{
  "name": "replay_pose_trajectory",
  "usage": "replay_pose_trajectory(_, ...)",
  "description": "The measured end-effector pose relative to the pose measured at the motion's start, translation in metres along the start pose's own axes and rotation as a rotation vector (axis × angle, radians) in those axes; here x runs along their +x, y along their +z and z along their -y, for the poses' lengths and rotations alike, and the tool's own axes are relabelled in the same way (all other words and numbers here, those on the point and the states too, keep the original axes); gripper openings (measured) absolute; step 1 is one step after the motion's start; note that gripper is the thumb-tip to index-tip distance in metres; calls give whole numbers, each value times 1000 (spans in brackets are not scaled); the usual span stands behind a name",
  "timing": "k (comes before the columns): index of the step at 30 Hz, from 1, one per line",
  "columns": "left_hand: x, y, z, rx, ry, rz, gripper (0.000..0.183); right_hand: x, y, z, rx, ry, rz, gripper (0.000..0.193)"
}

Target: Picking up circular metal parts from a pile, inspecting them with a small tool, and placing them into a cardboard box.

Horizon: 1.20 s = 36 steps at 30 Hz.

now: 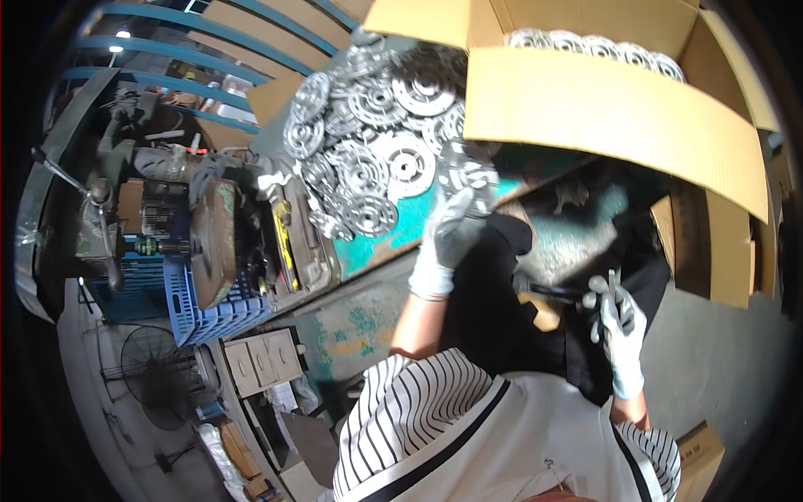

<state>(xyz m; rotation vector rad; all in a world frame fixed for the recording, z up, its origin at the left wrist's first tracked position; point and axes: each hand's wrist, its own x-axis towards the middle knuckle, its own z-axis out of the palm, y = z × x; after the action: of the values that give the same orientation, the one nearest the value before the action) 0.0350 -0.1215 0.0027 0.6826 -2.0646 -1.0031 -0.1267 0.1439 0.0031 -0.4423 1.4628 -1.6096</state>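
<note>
My left hand (450,233), in a pale work glove, is closed on the lower edge of a round metal casting (468,174) with openings in it. It holds the casting up over the bench edge, just right of a heap of similar silvery castings (365,167). My right hand (621,328), also gloved, is lower and to the right, above my dark-clad leg. Between its fingers stands a thin, short metal tool (615,284), pointing up; its exact kind is too small to make out.
The castings lie on a green-topped bench (393,243). An open cardboard box (611,100) at the far right holds a row of castings. To the left are a tool tray (314,243), a blue plastic crate (209,322) and a machine (100,217). A fan (155,376) stands lower left.
</note>
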Motion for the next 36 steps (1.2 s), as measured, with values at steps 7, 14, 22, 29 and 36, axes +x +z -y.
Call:
replay_pose_trajectory(7,146,-104,6,691,165,-246,80,11,-7,4,-70,59,-62,27)
replay_pose_trajectory(14,248,-155,35,1341,-165,144,89,27,-8,-3,-79,24,3,30)
replay_pose_trajectory(22,293,-123,-66,1306,304,-364,73,49,-26,-4,-42,164,-48,22)
replay_pose_trajectory(29,334,78,-95,989,616,468,75,70,-42,-32,-6,-9,-79,24)
replay_pose_trajectory(36,371,173,44,1155,-195,926,78,77,-87,-97,-282,-81,-163,23)
